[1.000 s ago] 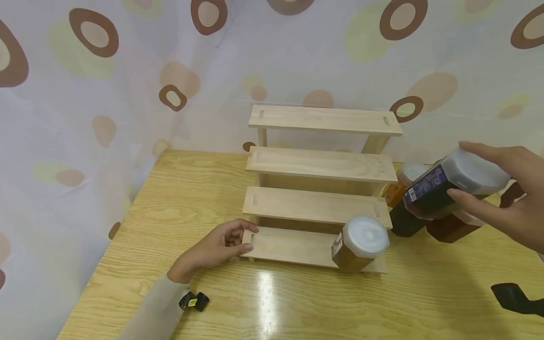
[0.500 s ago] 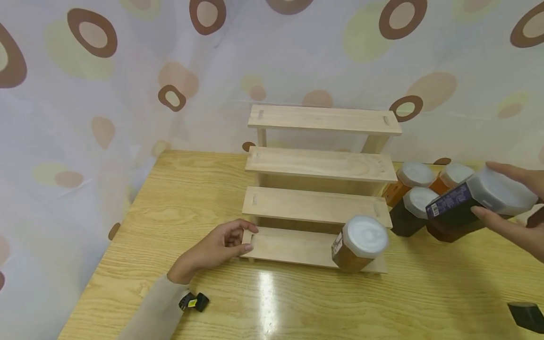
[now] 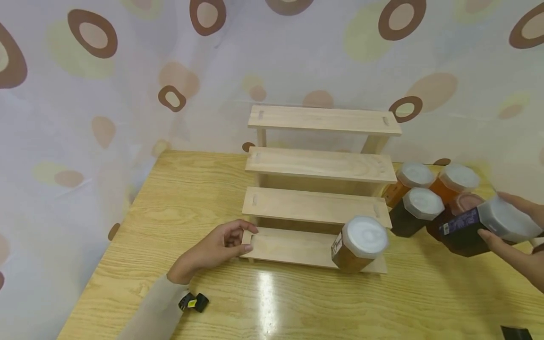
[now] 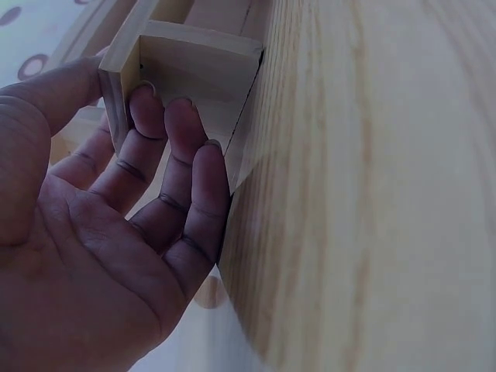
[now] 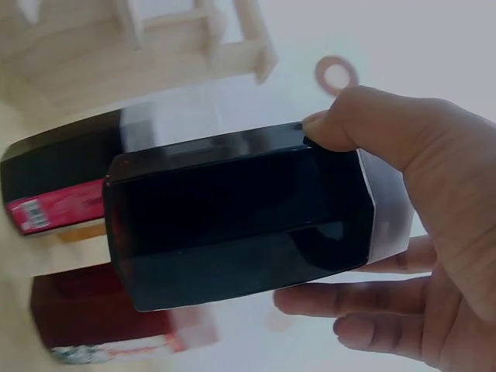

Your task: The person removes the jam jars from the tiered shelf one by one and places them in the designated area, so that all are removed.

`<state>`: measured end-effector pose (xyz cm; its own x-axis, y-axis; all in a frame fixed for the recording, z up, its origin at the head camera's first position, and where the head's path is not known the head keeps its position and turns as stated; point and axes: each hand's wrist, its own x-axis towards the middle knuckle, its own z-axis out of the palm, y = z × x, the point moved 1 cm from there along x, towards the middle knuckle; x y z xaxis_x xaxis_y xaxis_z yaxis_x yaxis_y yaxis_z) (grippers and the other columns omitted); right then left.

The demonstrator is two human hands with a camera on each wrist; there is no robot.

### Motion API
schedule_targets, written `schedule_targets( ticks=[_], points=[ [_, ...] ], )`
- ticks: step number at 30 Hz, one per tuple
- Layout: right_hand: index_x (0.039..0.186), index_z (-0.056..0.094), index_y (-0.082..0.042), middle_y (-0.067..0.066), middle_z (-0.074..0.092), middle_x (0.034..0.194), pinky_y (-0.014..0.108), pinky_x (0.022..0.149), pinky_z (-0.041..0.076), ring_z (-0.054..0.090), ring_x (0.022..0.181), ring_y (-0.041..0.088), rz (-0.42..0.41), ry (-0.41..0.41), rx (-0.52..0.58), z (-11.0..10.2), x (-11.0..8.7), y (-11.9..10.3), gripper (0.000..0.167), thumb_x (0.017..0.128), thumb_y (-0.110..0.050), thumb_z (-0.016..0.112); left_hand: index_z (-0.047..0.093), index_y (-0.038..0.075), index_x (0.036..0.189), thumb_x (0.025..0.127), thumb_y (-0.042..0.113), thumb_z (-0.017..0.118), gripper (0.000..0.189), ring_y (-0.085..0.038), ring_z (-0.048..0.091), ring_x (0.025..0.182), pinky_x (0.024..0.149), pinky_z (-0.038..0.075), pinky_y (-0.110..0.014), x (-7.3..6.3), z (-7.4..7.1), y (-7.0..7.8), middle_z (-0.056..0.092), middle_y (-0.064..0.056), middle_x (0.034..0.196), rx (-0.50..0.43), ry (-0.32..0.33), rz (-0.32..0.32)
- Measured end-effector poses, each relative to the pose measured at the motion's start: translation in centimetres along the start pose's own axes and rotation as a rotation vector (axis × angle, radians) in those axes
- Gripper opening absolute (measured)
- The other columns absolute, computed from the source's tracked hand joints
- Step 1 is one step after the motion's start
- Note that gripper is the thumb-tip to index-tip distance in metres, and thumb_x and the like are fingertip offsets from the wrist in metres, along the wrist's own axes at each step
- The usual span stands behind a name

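Observation:
At the left end of a stepped wooden rack (image 3: 314, 205), my left hand (image 3: 216, 248) grips the lowest board. The left wrist view shows the thumb above that board (image 4: 124, 70) and fingertips curled beneath it. My right hand (image 3: 524, 262) holds a dark jar (image 3: 465, 238) by its whitish lid end, tilted, over the table's right side. In the right wrist view the thumb lies along the dark jar (image 5: 240, 217), fingers on the opposite side. An amber jar (image 3: 359, 245) with a white lid stands on the lowest board's right part.
Right of the rack stand another dark jar (image 3: 414, 215), two orange jars (image 3: 414, 175) and a reddish-brown jar (image 3: 465, 203), partly hidden behind the held one. A patterned curtain (image 3: 297, 56) hangs behind the wooden table (image 3: 191, 189).
My right hand has moved right and down toward the front with the dark jar, uncovering more of the jars behind it. My left hand stays on the rack.

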<state>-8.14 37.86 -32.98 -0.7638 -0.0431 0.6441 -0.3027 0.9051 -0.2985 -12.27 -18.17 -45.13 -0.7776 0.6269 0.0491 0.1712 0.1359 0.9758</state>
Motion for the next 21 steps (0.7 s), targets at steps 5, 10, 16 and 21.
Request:
schedule_targets(
  ticks=[5, 10, 16, 21],
  points=[
    [0.131, 0.065, 0.007, 0.04, 0.062, 0.095, 0.006, 0.048, 0.024, 0.032, 0.065, -0.022, -0.094, 0.001, -0.011, 0.8, -0.9, 1.6, 0.097, 0.08, -0.075, 0.068, 0.058, 0.004, 0.135, 0.101, 0.002, 0.065, 0.035, -0.009, 0.043, 0.06, 0.057, 0.041, -0.021, 0.0, 0.0, 0.0, 0.053, -0.002, 0.074, 0.006, 0.008, -0.015],
    [0.132, 0.066, 0.005, 0.04, 0.064, 0.09, 0.006, 0.07, 0.033, 0.04, 0.08, -0.023, -0.143, 0.001, 0.049, 1.6, -1.8, 2.6, 0.077, 0.082, -0.052, 0.079, 0.058, 0.003, 0.135, 0.101, 0.002, 0.065, 0.035, -0.009, 0.044, 0.06, 0.057, 0.041, -0.021, -0.1, 0.0, 0.0, 0.054, -0.002, 0.075, -0.001, 0.009, -0.019],
    [0.127, 0.066, 0.009, 0.044, 0.061, 0.092, 0.006, 0.088, 0.025, 0.034, 0.109, -0.022, -0.142, 0.056, 0.114, 2.8, -3.5, 2.9, 0.1, 0.085, -0.081, 0.057, 0.058, 0.004, 0.135, 0.101, 0.002, 0.065, 0.035, -0.009, 0.043, 0.06, 0.057, 0.041, -0.021, 0.0, 0.0, 0.0, 0.052, -0.002, 0.074, 0.003, 0.006, -0.009],
    [0.121, 0.068, 0.012, 0.031, 0.059, 0.075, 0.009, 0.071, 0.029, 0.034, 0.09, -0.019, -0.151, 0.055, 0.087, 3.0, -3.9, 3.4, 0.099, 0.085, -0.08, 0.057, 0.058, 0.003, 0.135, 0.101, 0.002, 0.065, 0.035, -0.009, 0.043, 0.06, 0.057, 0.04, -0.021, 0.0, 0.0, 0.0, 0.052, -0.002, 0.074, 0.002, 0.007, -0.009]
  ],
)
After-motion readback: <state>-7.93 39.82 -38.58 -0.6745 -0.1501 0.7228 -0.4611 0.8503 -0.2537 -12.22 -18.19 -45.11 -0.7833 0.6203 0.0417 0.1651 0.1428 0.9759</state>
